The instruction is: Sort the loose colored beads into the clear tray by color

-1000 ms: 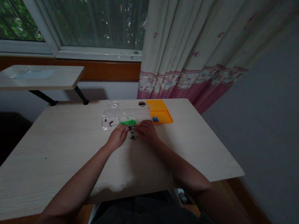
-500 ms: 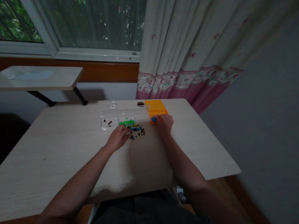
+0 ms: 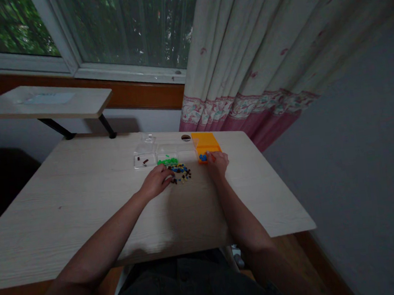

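A loose pile of small blocks (image 3: 181, 170) in blue, yellow and black lies on the table. My left hand (image 3: 156, 181) rests at the pile's left edge, thumb and fingers apart, fingertips touching or close to the nearest blocks. My right hand (image 3: 219, 164) is over the front of an open orange box (image 3: 206, 140), its fingers pinched together; anything between them is too small to make out. Beside those fingers, blue blocks (image 3: 203, 157) lie in the box. Green blocks (image 3: 168, 162) fill the front of one clear box, and a few dark red pieces (image 3: 145, 162) sit in another clear box (image 3: 136, 164).
The boxes stand in a row along the back of the pale wooden table (image 3: 114, 231). A round cable hole (image 3: 185, 138) is behind them. At the back left is a raised shelf (image 3: 86, 102) on black legs. A curtain (image 3: 231, 69) hangs behind the right side.
The fingers of my right hand have shifted slightly at the orange box, and the blue blocks in it show more clearly. My left hand stays almost in place at the pile.
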The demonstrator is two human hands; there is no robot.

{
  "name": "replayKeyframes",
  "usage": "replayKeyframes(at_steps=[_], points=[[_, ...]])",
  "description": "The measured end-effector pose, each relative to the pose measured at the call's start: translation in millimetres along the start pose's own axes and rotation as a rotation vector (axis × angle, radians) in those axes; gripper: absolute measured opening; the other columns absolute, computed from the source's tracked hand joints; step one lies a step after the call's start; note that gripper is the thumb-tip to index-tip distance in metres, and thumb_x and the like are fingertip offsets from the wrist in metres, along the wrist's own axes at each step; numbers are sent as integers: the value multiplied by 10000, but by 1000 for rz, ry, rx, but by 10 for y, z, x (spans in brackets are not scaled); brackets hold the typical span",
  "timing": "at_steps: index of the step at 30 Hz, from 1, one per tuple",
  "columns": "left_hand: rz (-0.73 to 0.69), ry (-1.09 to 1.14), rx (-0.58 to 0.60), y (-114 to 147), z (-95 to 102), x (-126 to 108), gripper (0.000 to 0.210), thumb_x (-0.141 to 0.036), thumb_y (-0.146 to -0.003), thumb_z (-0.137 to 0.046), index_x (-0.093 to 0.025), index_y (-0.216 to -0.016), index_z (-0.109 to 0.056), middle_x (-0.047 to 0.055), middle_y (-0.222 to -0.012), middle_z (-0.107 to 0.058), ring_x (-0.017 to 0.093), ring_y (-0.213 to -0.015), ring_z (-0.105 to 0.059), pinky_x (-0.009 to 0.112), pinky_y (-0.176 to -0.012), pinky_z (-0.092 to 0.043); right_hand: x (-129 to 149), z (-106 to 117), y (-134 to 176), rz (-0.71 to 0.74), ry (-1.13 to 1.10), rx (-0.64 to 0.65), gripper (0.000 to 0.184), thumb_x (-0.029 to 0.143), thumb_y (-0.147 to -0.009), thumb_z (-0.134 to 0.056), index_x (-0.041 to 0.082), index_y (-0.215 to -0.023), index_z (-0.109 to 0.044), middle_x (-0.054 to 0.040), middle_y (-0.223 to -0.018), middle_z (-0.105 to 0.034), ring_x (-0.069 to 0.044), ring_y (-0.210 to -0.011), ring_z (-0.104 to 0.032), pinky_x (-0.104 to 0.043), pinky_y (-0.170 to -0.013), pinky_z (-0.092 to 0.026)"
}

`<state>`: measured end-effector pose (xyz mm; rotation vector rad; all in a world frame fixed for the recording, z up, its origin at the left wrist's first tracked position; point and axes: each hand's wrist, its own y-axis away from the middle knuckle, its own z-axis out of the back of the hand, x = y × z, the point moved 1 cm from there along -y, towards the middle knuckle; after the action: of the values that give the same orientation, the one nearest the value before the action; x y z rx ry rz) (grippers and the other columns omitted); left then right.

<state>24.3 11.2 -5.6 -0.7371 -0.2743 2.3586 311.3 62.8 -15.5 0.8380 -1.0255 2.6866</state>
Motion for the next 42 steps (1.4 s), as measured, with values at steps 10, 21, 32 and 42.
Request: replayKeyframes(at_steps=[10,21,32,42], points=[[-23,13,5,1,8,-5,179,-300,-905,-572,-213,-1029,-666,78,-925,-547,218,-895,-537,342,-790,-447,-28,-38,-13,81,-23,-5,356,409,-919,-464,199,-805,-728,-67,-832,-709,-203,-831,-542,-364,-856,-383],[33,-3,-29,-8,-3,-19,154,-314,-924,-540,-185,-880,-611,71,-880,-568,208,-864,-546,328,-771,-454,101,10,1,252,-60,-13,330,358,-948,-481,189,-780,-709,-51,-778,-705,-176,-775,-579,-342,-831,-393],[169,354,-200,-52,6,161,335,-430,-935,-489,-166,-771,-614,23,-737,-528,150,-713,-519,263,-652,-427,886,24,505,697,-184,351,199,343,-901,-607,274,-1052,-717,-33,-906,-707,-201,-961,-565,-371,-920,-382],[180,454,-166,-74,-14,153,385,-475,-934,-471,-163,-759,-611,30,-753,-578,152,-736,-549,268,-683,-439,1060,17,620,681,-125,322,162,364,-907,-611,284,-997,-719,-32,-896,-709,-203,-957,-559,-381,-941,-356]])
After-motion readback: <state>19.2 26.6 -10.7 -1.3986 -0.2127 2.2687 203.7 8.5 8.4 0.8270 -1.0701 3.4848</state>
